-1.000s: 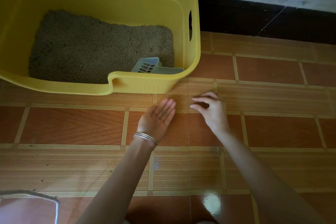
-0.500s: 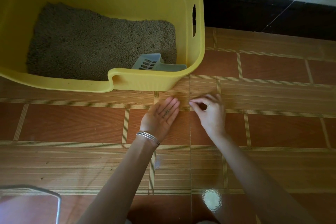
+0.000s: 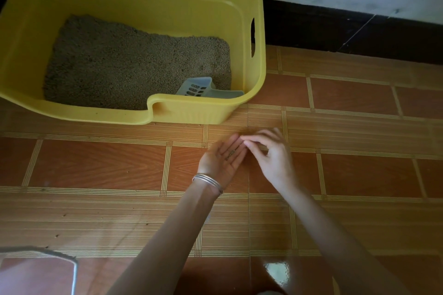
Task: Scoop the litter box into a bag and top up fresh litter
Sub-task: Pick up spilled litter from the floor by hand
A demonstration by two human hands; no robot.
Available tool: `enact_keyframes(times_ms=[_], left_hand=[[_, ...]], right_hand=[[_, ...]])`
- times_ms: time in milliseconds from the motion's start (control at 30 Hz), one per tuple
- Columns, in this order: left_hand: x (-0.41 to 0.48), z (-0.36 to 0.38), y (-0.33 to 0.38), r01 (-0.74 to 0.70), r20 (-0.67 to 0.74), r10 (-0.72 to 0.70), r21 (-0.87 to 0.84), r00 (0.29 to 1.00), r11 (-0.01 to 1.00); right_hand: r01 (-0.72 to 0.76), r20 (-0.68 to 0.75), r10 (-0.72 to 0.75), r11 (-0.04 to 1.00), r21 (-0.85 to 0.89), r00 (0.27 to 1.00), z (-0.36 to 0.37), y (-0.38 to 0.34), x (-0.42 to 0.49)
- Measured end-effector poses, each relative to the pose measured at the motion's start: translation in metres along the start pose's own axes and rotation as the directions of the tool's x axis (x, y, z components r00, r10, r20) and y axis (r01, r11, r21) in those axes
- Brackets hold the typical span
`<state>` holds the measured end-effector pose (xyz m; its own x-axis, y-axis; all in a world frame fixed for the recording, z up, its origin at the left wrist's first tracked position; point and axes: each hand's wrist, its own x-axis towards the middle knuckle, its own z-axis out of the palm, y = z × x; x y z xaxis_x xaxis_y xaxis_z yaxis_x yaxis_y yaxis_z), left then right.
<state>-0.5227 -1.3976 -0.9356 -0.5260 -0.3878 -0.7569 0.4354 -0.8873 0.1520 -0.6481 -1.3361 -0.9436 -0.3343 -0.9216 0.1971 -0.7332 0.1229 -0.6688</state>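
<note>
A yellow litter box (image 3: 191, 112) stands on the tiled floor, with brown-grey litter (image 3: 134, 67) spread over its bottom. A pale blue slotted scoop (image 3: 199, 88) lies inside at the near right corner. In front of the box, my left hand (image 3: 220, 163) is held flat, palm up, with a few litter grains (image 3: 231, 153) on its fingers. My right hand (image 3: 273, 158) is just right of it. Its pinched fingertips touch the left hand's fingertips. I cannot see whether anything is between them.
A black skirting board (image 3: 335, 29) and a white wall run behind and to the right of the box. A few stray grains (image 3: 57, 236) dot the floor at the lower left. The grey rim of a pinkish container (image 3: 60, 256) shows at the bottom left corner.
My right hand has moved left from the floor, and its pinched fingers now sit over my left hand's fingertips. The left palm has stayed open and facing up.
</note>
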Motion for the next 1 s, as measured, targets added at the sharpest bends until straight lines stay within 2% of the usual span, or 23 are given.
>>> enact_keyframes(times_ms=[133, 333, 600, 900, 1000], left_hand=[[0.0, -0.002, 0.004, 0.006, 0.016, -0.006, -0.024, 1.0, 1.0], [-0.002, -0.01, 0.017, -0.029, 0.016, 0.03, -0.048, 0.999, 0.998], [-0.002, -0.014, 0.019, -0.033, 0.025, 0.034, -0.041, 0.999, 0.999], [-0.001, -0.015, 0.014, -0.018, 0.02, 0.019, -0.034, 1.0, 0.999], [-0.001, -0.012, 0.009, -0.001, 0.015, 0.002, -0.025, 1.0, 1.0]], right_hand=[[-0.106, -0.072, 0.102, 0.993, -0.058, 0.992, -0.013, 0.021, 0.003], [-0.201, 0.011, 0.205, 0.969, -0.145, 0.979, -0.012, 0.048, 0.007], [-0.157, -0.031, 0.154, 0.98, -0.119, 0.988, -0.002, 0.047, 0.002], [-0.146, -0.096, 0.13, 0.972, -0.185, 0.987, 0.005, 0.045, -0.004], [-0.071, -0.077, 0.064, 0.992, -0.1, 0.995, 0.002, 0.03, 0.0]])
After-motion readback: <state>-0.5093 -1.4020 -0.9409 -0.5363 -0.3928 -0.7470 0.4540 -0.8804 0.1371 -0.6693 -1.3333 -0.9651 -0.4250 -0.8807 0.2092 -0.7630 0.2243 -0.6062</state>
